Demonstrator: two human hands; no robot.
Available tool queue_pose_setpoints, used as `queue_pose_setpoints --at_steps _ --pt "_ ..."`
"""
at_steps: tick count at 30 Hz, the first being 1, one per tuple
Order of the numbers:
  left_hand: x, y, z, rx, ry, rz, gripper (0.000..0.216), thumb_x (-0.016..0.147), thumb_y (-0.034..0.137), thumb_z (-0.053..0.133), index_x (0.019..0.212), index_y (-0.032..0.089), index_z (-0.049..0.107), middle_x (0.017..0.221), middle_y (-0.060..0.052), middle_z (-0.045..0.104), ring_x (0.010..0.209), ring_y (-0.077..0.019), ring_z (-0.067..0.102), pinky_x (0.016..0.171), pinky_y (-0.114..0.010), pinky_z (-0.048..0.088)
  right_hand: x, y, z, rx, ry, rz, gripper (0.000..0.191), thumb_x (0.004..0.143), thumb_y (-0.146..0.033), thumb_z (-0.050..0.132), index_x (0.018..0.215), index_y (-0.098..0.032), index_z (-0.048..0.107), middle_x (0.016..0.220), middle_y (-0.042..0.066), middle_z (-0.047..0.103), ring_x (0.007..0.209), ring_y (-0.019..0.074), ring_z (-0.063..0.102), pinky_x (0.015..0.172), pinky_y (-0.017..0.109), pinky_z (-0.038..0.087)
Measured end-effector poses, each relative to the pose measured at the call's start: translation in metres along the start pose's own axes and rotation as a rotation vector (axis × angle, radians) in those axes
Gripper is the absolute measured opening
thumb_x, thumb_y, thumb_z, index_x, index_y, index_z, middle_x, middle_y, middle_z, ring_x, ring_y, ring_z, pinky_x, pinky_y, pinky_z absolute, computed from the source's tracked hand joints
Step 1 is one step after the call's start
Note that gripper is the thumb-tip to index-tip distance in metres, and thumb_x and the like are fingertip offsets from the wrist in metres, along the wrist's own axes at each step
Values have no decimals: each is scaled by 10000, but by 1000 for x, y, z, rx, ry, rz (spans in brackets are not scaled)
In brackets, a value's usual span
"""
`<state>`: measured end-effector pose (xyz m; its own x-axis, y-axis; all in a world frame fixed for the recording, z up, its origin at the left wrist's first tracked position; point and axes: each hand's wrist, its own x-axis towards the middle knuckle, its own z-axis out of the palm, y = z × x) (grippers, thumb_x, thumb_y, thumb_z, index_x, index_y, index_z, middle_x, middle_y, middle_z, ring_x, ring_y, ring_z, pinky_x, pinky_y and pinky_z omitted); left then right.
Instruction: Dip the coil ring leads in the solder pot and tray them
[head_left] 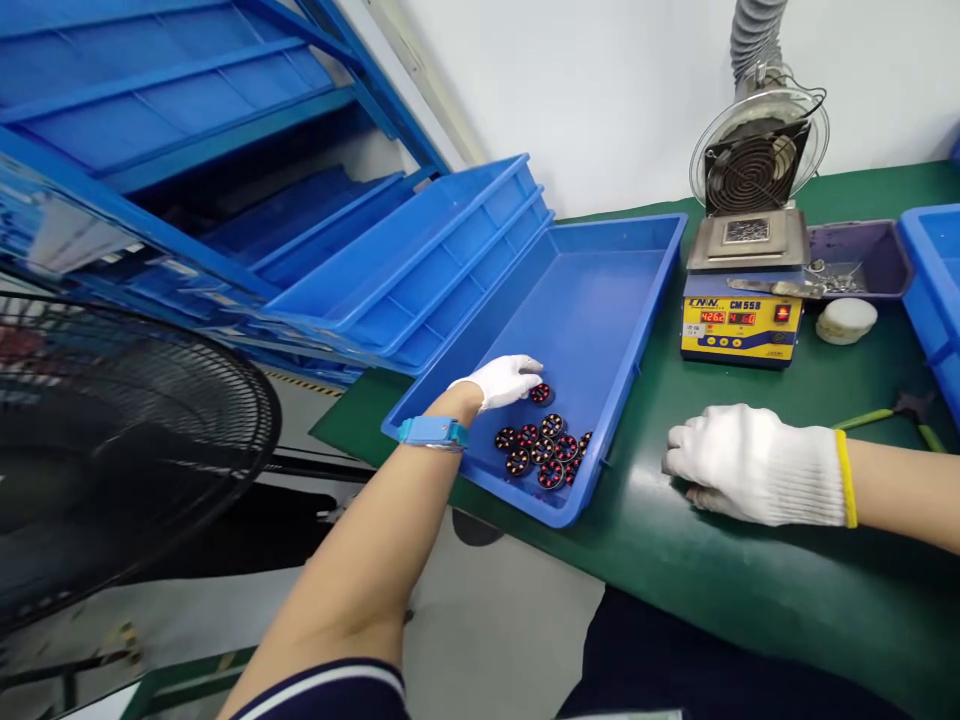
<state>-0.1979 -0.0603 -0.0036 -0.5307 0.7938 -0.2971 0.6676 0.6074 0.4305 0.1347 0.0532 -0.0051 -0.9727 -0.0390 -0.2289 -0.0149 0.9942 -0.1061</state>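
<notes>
My left hand (506, 382), in a white glove, reaches into a blue tray (600, 300). Its thumb and fingers close on the edge of a small round wound motor stator (541, 394), black with red coils. Several similar stators (541, 451), with red or copper-coloured coils, lie grouped near the tray's front corner. My right hand (731, 463), in a white knitted glove with a yellow cuff, rests on the green table with fingers curled. Its palm side is hidden, so I cannot see whether anything is in it.
A yellow-and-blue soldering pot (741, 330) stands before a fan with a duct (754, 170). Nearby are a round white pad (846, 320), a purple bin (862, 255) and green-handled pliers (866, 418). Stacked blue trays (442, 265) stand left; a black fan (135, 450) is lower left.
</notes>
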Motion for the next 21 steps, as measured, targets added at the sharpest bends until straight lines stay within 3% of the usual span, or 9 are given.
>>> queue_pose_setpoints --at_steps 2,4,7,9,12,15,18,21 --pt "-3 2 0 -25 12 27 526 570 242 716 1096 219 710 1114 -70 719 1066 -259 648 946 -307 460 1 0 0 2 3 3 179 835 -354 549 953 -240 620 951 111 633 772 283 640 554 357 415" --pt "-6 4 5 -58 21 28 552 489 189 744 1038 244 731 1129 -58 711 1140 -289 607 1028 -337 404 3 0 -1 0 -13 4 193 837 -366 550 962 -238 622 957 110 635 778 285 643 559 355 423" --pt "-6 9 14 -136 57 -17 393 425 164 769 814 212 738 893 -70 728 1067 -336 629 1030 -412 405 4 1 -3 14 -56 7 209 841 -389 550 980 -249 621 973 97 640 794 287 647 568 349 436" --pt "-6 18 14 -229 82 -32 331 447 201 783 767 184 696 772 -72 700 949 -326 667 944 -442 476 4 6 -5 45 -38 0 216 838 -398 555 981 -251 625 967 87 644 803 282 648 579 345 445" --pt "-7 48 5 -412 109 40 416 582 359 752 925 163 625 857 -83 684 866 -263 689 815 -428 551 5 19 -9 135 133 25 288 841 -400 545 1074 -252 629 1033 88 646 864 277 649 623 344 469" --pt "-10 95 2 -768 95 224 458 634 351 755 1031 199 585 973 -49 666 998 -213 663 848 -354 553 12 39 -11 308 386 182 437 841 -421 536 1259 -298 572 1252 75 595 1032 283 626 692 342 498" --pt "-7 141 16 -1003 -14 338 487 628 254 796 1080 199 624 978 -40 662 998 -205 658 809 -305 559 20 60 -10 553 611 380 482 814 -458 574 1281 -334 566 1240 32 623 1092 255 614 765 332 512" --pt "0 165 42 -924 -44 385 521 634 257 804 1119 172 635 948 -35 660 739 -123 637 601 -221 518 25 74 -9 779 744 433 471 781 -394 631 1236 -278 611 1115 16 690 1041 204 642 828 293 515"
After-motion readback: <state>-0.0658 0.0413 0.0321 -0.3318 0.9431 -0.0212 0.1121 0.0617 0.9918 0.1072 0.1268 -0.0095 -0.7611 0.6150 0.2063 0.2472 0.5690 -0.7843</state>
